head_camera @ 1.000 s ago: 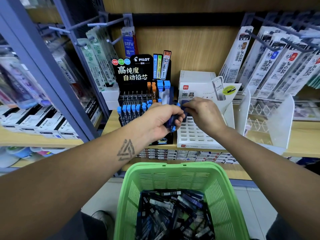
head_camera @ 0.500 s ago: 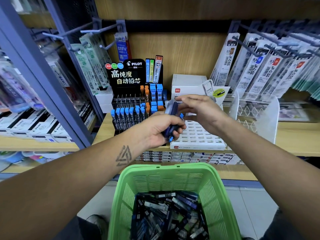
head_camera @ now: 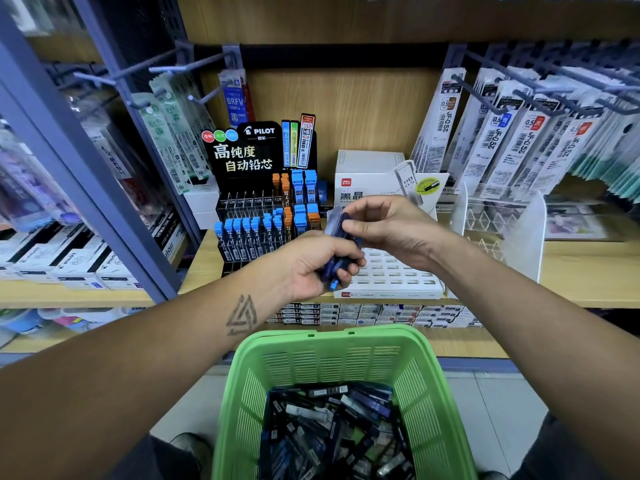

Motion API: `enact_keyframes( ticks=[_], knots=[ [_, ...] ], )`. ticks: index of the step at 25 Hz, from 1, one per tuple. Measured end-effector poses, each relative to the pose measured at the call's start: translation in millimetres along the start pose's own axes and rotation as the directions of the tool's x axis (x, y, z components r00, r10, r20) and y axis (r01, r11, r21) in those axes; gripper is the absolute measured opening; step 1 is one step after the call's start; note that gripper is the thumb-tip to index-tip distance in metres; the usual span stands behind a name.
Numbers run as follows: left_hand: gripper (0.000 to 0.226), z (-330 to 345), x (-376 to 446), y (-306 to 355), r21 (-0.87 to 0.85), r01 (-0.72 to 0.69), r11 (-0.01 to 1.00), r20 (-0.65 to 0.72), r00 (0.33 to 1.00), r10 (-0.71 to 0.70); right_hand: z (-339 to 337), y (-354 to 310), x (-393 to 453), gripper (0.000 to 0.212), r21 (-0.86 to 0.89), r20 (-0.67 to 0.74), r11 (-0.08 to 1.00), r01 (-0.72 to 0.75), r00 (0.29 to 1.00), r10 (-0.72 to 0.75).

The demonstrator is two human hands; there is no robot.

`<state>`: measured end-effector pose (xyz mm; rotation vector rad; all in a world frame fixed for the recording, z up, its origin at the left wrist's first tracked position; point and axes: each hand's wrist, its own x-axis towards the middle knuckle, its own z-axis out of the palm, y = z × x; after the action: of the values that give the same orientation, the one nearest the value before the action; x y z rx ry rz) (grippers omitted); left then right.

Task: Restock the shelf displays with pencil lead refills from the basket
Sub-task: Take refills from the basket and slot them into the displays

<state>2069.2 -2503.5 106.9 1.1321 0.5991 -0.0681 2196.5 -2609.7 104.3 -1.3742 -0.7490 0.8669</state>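
My left hand (head_camera: 313, 265) grips a bundle of dark blue lead refill cases (head_camera: 334, 271) in front of the shelf. My right hand (head_camera: 388, 226) pinches the top of one refill case (head_camera: 337, 220) standing up out of that bundle. Both hands hover over the white slotted display tray (head_camera: 391, 275). To its left stands the black Pilot display rack (head_camera: 259, 223), holding blue and orange-capped refills. The green basket (head_camera: 332, 362) below holds several loose refill cases (head_camera: 332, 427).
A white boxed lead display (head_camera: 367, 178) stands behind the tray. Clear acrylic dividers (head_camera: 502, 230) sit to the right. Hanging refill packs (head_camera: 512, 140) fill pegs at the upper right, more packs (head_camera: 173, 129) at the upper left. Small boxes (head_camera: 363, 313) line the shelf below.
My right hand has risen from the bundle, drawing one refill case upward. The left hand keeps its grip. The view has tilted a little.
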Motion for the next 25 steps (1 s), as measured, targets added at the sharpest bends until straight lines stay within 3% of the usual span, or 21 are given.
enact_keyframes(
  ticks=[3,7,12,17,21,25],
  knots=[
    [0.011,0.6,-1.3,2.2,-0.003,0.008,1.000,0.039,0.999,-0.008,-4.9,-0.7,1.7,0.024,0.121,-0.040,0.992,-0.022,0.999,0.027],
    [0.008,-1.5,-1.8,4.2,-0.022,0.026,0.999,0.045,0.999,-0.025,-17.1,-1.2,7.8,0.028,0.205,-0.197,0.979,-0.024,0.978,0.066],
    [0.008,-5.6,-1.3,9.7,-0.095,-0.027,0.995,-0.082,0.996,0.019,-24.3,1.4,9.1,0.019,0.229,-0.285,0.973,-0.033,0.953,0.100],
    [0.009,-11.0,0.3,17.3,-0.168,-0.133,0.977,-0.172,0.980,0.104,-20.2,3.8,4.4,0.025,0.071,-0.111,0.991,-0.111,0.987,0.118],
    [0.009,-8.0,1.1,17.4,-0.157,-0.155,0.975,-0.184,0.975,0.126,-7.1,8.1,4.2,0.027,-0.252,0.010,0.968,-0.010,1.000,0.013],
    [0.013,-4.1,1.8,17.8,-0.146,-0.166,0.975,-0.188,0.973,0.137,0.4,10.1,5.8,0.019,-0.175,0.088,0.984,-0.011,0.996,0.026]
  ],
)
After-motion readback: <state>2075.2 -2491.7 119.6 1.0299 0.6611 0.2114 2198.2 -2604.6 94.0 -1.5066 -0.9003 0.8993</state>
